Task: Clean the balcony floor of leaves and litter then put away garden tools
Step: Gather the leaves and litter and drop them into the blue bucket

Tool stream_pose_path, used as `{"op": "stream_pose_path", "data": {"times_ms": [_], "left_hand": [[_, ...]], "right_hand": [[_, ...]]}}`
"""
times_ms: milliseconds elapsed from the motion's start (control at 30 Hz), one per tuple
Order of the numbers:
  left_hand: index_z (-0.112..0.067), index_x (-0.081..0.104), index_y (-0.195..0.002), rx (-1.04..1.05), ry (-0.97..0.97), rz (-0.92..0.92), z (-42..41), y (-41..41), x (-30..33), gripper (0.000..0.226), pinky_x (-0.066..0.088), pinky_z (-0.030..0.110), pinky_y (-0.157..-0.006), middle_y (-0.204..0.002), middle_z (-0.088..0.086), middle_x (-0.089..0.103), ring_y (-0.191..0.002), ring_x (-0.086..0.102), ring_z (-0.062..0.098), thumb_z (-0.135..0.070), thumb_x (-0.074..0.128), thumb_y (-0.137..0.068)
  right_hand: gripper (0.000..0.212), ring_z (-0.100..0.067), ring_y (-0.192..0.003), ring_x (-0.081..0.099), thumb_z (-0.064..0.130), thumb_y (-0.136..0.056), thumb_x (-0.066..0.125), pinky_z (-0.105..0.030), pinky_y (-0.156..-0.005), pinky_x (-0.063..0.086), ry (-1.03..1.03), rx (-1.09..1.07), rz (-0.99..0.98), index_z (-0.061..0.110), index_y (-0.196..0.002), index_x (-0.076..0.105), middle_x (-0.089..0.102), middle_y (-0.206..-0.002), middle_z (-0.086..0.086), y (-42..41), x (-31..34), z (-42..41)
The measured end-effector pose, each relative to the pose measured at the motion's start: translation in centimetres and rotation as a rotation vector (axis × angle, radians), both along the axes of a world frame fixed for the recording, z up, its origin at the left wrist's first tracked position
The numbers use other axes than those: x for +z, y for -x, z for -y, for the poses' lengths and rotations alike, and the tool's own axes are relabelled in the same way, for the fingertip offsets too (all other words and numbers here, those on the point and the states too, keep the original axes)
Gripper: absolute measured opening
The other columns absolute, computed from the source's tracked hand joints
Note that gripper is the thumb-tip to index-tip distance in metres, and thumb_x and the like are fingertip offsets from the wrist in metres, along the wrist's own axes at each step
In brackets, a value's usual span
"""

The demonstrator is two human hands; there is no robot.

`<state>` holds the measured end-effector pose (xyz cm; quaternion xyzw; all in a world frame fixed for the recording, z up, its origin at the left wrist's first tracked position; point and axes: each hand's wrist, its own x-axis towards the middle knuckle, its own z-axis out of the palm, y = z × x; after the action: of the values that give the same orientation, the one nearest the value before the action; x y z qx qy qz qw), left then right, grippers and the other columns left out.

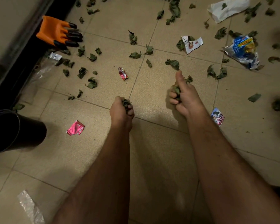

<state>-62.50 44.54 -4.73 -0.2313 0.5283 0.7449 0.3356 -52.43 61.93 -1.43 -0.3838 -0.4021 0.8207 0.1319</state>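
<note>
Both bare forearms reached out over the tiled floor (152,143). The left hand (121,110) was clenched around a small wad of dried leaves (126,102), fingers curled under it. The right hand (184,96) grasped another clump of leaves (177,91) in its curled fingers, thumb stretched forward toward a loose leaf (173,63) lying just beyond its tip.

Many more crumpled green leaves lay scattered across the middle and far part of the floor, thickest toward the far edge and the left wall. Litter sat among them: a pink sachet (75,128) near the left hand, a small red wrapper (123,73) farther out, a white torn packet (192,44), a blue and yellow foil bag (244,50) toward the right edge, a white bag (228,8) at the far right corner, and a printed sachet (217,117) just beside the right forearm.

An orange clawed garden glove (58,32) rested at the floor's left edge against the dark door track. A black bucket (14,131) stood at the near left, and a strip of clear plastic (31,207) lay at the near left corner
</note>
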Motion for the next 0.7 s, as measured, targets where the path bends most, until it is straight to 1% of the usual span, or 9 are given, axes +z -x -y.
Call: {"op": "stream_pose_path", "data": {"times_ms": [100, 200, 233, 300, 400, 500, 567, 633, 700], "left_hand": [[-0.02, 0.042, -0.074, 0.033, -0.193, 0.149, -1.2, 0.0, -0.4, 0.02, 0.022, 0.016, -0.039, -0.064, -0.006, 0.037, -0.047, 0.032, 0.005, -0.027, 0.044, -0.092], [-0.023, 0.04, -0.068, -0.002, -0.294, 0.209, -3.3, -0.8, 0.9, 0.024, 0.02, 0.017, -0.044, -0.059, -0.008, 0.036, -0.049, 0.031, 0.006, -0.028, 0.043, -0.092], [-0.023, 0.04, -0.068, -0.007, -0.315, 0.223, -4.1, -1.1, 1.2, 0.024, 0.023, 0.017, -0.045, -0.057, -0.008, 0.037, -0.05, 0.034, 0.007, -0.028, 0.044, -0.092], [-0.02, 0.045, -0.072, -0.031, -0.33, 0.249, -5.6, -1.5, 1.2, 0.022, 0.037, 0.017, -0.048, -0.056, -0.006, 0.042, -0.055, 0.046, 0.009, -0.025, 0.048, -0.093], [-0.011, 0.049, -0.082, -0.088, -0.326, 0.27, -7.6, -1.8, 0.8, 0.015, 0.05, 0.017, -0.055, -0.062, 0.0, 0.054, -0.065, 0.066, 0.014, -0.017, 0.053, -0.094], [-0.017, 0.047, -0.081, -0.362, -0.18, 0.134, -9.3, -1.6, 0.7, 0.016, 0.031, 0.015, -0.038, -0.061, -0.004, 0.052, -0.045, 0.045, 0.005, -0.018, 0.045, -0.097], [-0.017, 0.046, -0.08, -0.508, -0.079, -0.014, -10.1, -1.3, 0.8, 0.019, 0.022, 0.017, -0.036, -0.058, -0.005, 0.045, -0.043, 0.032, 0.005, -0.016, 0.041, -0.098], [-0.014, 0.049, -0.093, -0.521, -0.026, -0.103, -10.8, -1.0, 0.6, 0.009, 0.023, 0.017, -0.037, -0.063, -0.004, 0.045, -0.047, 0.035, 0.006, -0.012, 0.042, -0.099], [-0.015, 0.055, -0.104, -0.553, 0.087, -0.201, -11.2, -0.9, 0.7, 0.012, 0.028, 0.019, -0.04, -0.069, -0.002, 0.048, -0.052, 0.04, 0.007, -0.009, 0.046, -0.1]], "right_hand": [[0.032, -0.006, -0.055, 0.047, 0.029, -0.08, 0.076, -0.017, -0.039, 0.03, 0.042, -0.135, -0.049, 0.015, -0.093, 0.051, 0.049, -0.068, 0.001, -1.3, 0.3, -1.7], [0.022, -0.006, -0.054, 0.051, 0.008, -0.086, 0.073, -0.019, -0.04, 0.034, -0.141, -0.215, 0.159, 0.015, -0.093, 0.054, 0.059, -0.081, -0.005, -2.4, 0.4, -3.7], [0.025, -0.005, -0.055, 0.053, 0.008, -0.086, 0.073, -0.019, -0.041, 0.038, -0.226, -0.216, 0.254, 0.014, -0.105, 0.058, 0.061, -0.089, -0.006, -2.7, 0.5, -4.1], [0.049, -0.004, -0.062, 0.055, 0.009, -0.089, 0.072, -0.014, -0.048, 0.044, -0.357, -0.239, 0.394, 0.013, -0.133, 0.053, 0.062, -0.103, -0.004, -3.2, 0.4, -5.0], [0.021, -0.008, -0.078, 0.056, 0.001, -0.093, 0.063, -0.004, -0.047, 0.04, -0.529, -0.237, 0.467, 0.008, -0.113, 0.062, 0.061, -0.099, -0.004, -2.9, -0.2, -6.3], [0.036, -0.001, -0.097, 0.05, -0.002, -0.096, 0.055, 0.008, -0.053, 0.031, -0.716, -0.065, 0.549, 0.01, -0.129, 0.062, 0.059, -0.122, -0.001, -1.7, -0.8, -7.4], [0.048, -0.002, -0.108, 0.047, -0.006, -0.095, 0.052, 0.012, -0.063, 0.025, -0.808, 0.095, 0.57, 0.014, -0.138, 0.056, 0.057, -0.133, 0.0, -1.0, -1.1, -7.9], [0.05, -0.01, -0.117, 0.053, -0.003, -0.093, 0.056, 0.001, -0.083, 0.029, -0.939, 0.248, 0.628, 0.019, -0.138, 0.058, 0.058, -0.137, -0.002, -0.7, -1.7, -8.4], [0.039, -0.021, -0.114, 0.058, 0.007, -0.092, 0.063, -0.017, -0.088, 0.036, -1.069, 0.364, 0.69, 0.022, -0.128, 0.065, 0.063, -0.128, -0.007, -0.6, -2.4, -8.8]]}}
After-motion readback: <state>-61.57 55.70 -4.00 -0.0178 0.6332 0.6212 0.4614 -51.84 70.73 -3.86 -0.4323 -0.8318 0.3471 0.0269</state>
